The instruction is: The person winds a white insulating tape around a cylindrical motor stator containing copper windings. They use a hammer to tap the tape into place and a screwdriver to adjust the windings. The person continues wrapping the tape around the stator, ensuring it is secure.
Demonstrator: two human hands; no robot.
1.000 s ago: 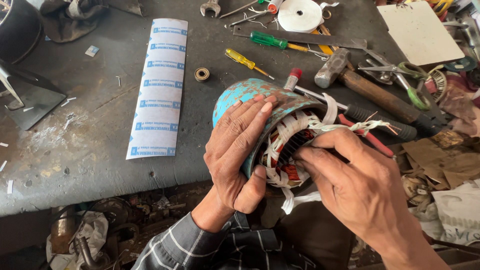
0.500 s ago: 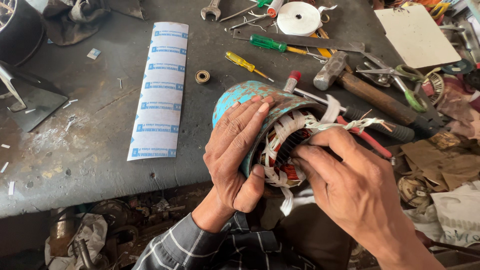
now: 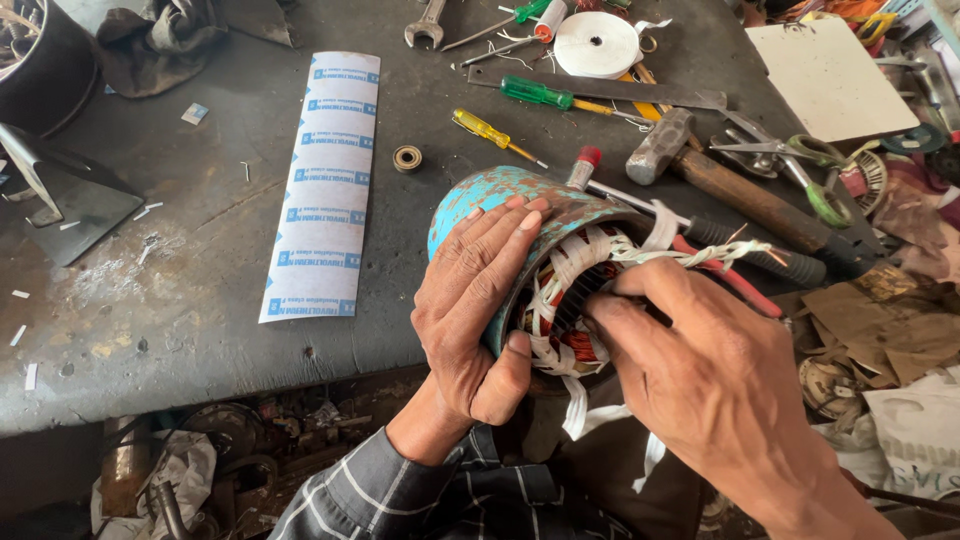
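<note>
The motor stator (image 3: 520, 205) sits at the near edge of the tabletop (image 3: 200, 330) and serves as the landmark. The left hand (image 3: 480, 300) lies on its left flank; the right hand (image 3: 700, 370) is at its open right end, fingers at the windings (image 3: 560, 300) inside it. Left of the stator lies a long paper strip (image 3: 325, 185), with a small bearing (image 3: 407, 158) between the two. Behind the stator lie two screwdrivers (image 3: 490, 132), and farther behind them a tape roll (image 3: 597, 43) and a wrench (image 3: 427, 22). Right of the stator lie a hammer (image 3: 720, 180) and scissors (image 3: 790, 160). Far left of it stands a metal bracket (image 3: 60, 200).
</note>
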